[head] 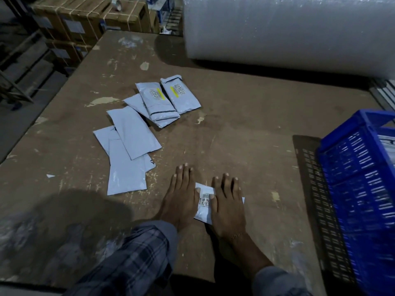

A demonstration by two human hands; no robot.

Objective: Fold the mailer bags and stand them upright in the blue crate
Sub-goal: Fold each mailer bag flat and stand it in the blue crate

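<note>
Both hands (181,199) (227,207) flat on mailer bag (205,201), seemingly folded, blue crate (361,178) right

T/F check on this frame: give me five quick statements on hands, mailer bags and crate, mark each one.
1. Both hands press flat on one small mailer bag. True: the left hand and the right hand lie on it with straight fingers.
2. The blue crate stands at the table's left edge. False: it is at the right.
3. Loose mailer bags lie on the table beyond the hands. True.
4. A roll of bubble wrap lies at the table's far side. True.
5. The right hand grips the crate's rim. False: it rests on the bag, apart from the crate.
</note>
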